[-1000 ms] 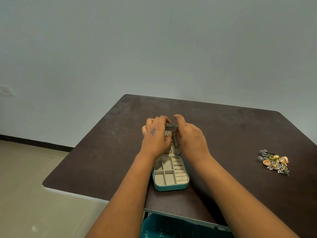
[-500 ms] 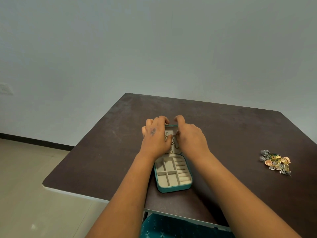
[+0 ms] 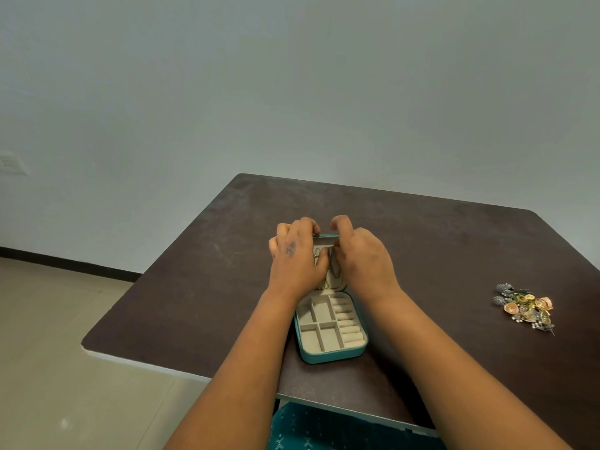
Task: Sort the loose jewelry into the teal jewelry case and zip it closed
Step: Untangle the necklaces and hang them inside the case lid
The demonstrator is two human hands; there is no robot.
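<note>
Head view: 1 teal jewelry case (image 3: 331, 329) lies open near the near edge of the dark table (image 3: 201, 287), its beige tray divided into small compartments and a column of ring rolls on the right. Its lid (image 3: 326, 254) stands up at the far side, with a thin gold chain (image 3: 334, 271) against the lining. 2 hands work at that lid: the left hand (image 3: 297, 258) curls its fingers over the lid's top left edge, and the right hand (image 3: 360, 258) has its fingers bent at the top right edge, pinching near the chain; what exactly it holds I cannot tell. The hands hide most of the lid. 1 heap of loose jewelry (image 3: 524, 306) sits well apart at the right of the table. A teal patterned seat (image 3: 324, 427) shows below the near edge.
</note>
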